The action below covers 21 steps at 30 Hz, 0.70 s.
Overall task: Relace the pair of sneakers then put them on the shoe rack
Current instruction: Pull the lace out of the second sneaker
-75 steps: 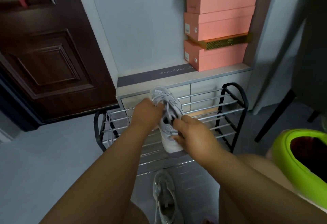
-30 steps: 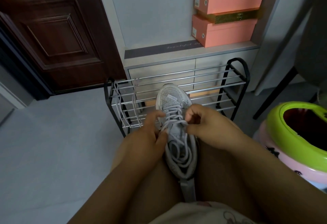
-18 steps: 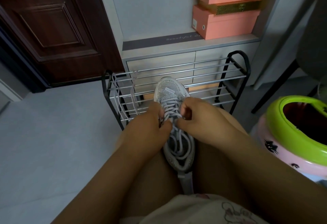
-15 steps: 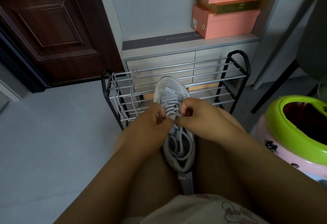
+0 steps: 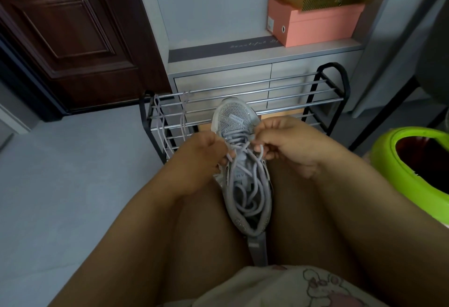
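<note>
A grey mesh sneaker (image 5: pixel 233 117) lies wedged between my thighs, toe pointing away toward the shoe rack (image 5: pixel 323 93). Its pale lilac lace (image 5: pixel 245 200) is threaded through the lower eyelets, and loose loops pile inside the shoe's opening. My left hand (image 5: pixel 201 158) pinches a strand of the lace at the left side of the tongue. My right hand (image 5: pixel 289 144) pinches another strand at the right side. A second loose lace (image 5: pixel 160 122) hangs over the rack's left bars. The other sneaker is not in view.
The black-framed rack with chrome bars stands against a grey drawer cabinet (image 5: pixel 243 76). Pink shoe boxes (image 5: pixel 315 25) are stacked on the cabinet. A dark wooden door (image 5: pixel 68 34) is at the left, and a green-rimmed bin (image 5: pixel 393 166) at the right.
The sneaker came off the rack onto my lap. Over the last half second my hands have drawn slightly apart, each pulling a strand of lace sideways.
</note>
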Available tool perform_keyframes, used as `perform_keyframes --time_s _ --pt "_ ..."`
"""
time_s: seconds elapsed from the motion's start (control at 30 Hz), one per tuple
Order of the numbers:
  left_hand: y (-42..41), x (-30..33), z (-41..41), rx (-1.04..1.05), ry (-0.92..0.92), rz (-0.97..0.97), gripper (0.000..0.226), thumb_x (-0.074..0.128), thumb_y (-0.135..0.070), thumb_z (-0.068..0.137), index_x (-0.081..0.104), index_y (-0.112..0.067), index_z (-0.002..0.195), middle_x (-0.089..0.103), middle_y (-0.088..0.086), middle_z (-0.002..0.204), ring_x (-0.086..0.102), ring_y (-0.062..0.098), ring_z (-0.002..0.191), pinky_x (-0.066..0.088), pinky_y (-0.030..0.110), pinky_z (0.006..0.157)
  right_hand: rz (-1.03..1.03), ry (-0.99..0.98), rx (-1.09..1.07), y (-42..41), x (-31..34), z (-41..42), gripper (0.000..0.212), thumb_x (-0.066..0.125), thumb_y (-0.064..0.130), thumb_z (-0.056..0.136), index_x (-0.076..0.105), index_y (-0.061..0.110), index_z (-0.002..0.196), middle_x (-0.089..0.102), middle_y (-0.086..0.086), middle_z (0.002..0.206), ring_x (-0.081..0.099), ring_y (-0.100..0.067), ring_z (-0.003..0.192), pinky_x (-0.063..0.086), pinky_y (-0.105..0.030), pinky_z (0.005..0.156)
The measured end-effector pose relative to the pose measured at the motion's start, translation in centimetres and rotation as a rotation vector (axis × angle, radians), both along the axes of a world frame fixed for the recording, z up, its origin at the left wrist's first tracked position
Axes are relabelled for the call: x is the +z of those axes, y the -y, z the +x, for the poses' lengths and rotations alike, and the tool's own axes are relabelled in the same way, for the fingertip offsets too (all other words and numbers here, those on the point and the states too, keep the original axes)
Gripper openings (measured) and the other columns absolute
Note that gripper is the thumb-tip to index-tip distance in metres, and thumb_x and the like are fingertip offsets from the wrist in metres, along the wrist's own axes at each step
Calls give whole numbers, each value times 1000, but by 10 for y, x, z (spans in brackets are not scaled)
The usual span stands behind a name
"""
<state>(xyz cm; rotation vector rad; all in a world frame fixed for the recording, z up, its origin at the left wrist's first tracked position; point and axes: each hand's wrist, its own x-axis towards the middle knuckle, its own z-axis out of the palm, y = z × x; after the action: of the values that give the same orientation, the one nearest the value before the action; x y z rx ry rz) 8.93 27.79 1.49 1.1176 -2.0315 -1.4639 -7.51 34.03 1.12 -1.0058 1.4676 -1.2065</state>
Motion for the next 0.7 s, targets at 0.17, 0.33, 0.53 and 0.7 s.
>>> perform_keyframes --time_s 0.17,0.33,0.53,0.7 --pt "6 -1 6 -7 -213 187 19 56 0 87 58 -11 71 58 2 62 55 15 62 49 25 64 16 220 19 -1 0 -10 23 64 0 76 50 15 66 49 0 49 46 -11 47 45 -18 47" --pt "10 -5 20 46 -638 531 7 57 -3 79 56 -10 81 51 1 55 47 10 49 55 29 60 21 547 5 -10 2 -26 22 64 8 68 50 17 53 39 2 49 42 -8 44 54 -26 57" --pt "20 1 39 150 -346 200 8 61 -10 87 56 -15 83 47 1 52 34 8 39 31 17 36 -158 390 -16 -21 5 -52 35 73 -2 63 44 17 66 36 7 46 26 -2 35 23 -13 40" --pt "19 9 47 31 145 -417 8 65 -29 85 64 -28 77 65 -3 64 57 2 54 43 17 53 -250 -490 3 -26 9 -54 20 69 -6 77 58 11 73 49 -10 64 45 -15 55 40 -20 53"
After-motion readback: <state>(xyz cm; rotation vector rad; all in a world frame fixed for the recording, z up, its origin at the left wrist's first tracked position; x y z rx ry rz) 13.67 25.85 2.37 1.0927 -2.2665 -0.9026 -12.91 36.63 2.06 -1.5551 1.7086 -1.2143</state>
